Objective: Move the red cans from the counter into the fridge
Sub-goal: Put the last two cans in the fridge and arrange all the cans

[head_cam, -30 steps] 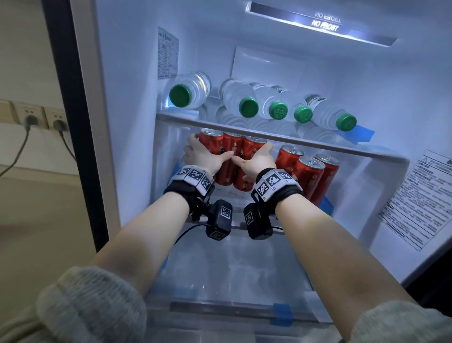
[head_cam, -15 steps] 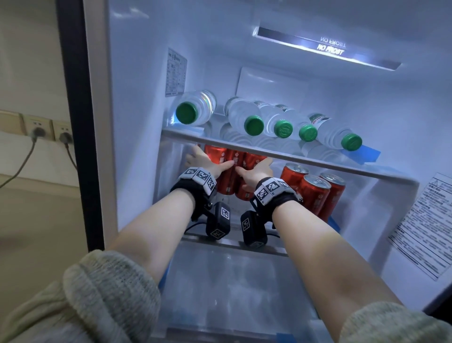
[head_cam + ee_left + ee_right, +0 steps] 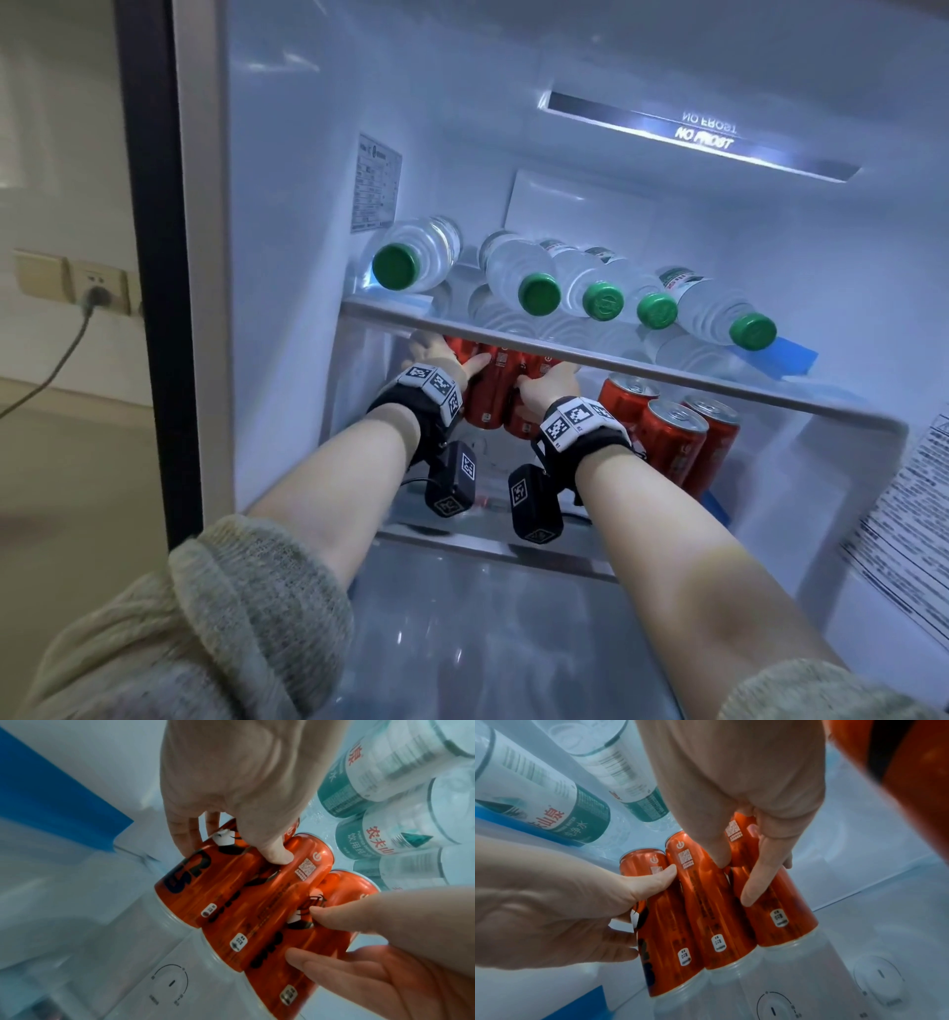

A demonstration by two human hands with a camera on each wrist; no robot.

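Note:
Three red cans (image 3: 493,395) stand pressed together as a row on the lower fridge shelf, and I hold them between both hands. My left hand (image 3: 436,354) grips the left can, thumb on the front (image 3: 231,845). My right hand (image 3: 552,385) grips the right end, thumb between two cans and fingers down the outer can (image 3: 739,874). The can bases (image 3: 721,961) meet their reflection in the glossy shelf floor. In the head view the glass shelf edge (image 3: 616,370) hides the can tops and my fingertips. Three more red cans (image 3: 667,437) stand to the right.
Several water bottles with green caps (image 3: 534,277) lie on the glass shelf just above my hands. The fridge's left wall (image 3: 287,360) is close to my left hand. A clear drawer lid (image 3: 488,616) lies below my arms. Blue tape (image 3: 785,354) marks the upper shelf's right end.
Both hands have carried the three cans deeper into the fridge, under the glass shelf, whose edge now hides their tops. The grip on the cans is unchanged.

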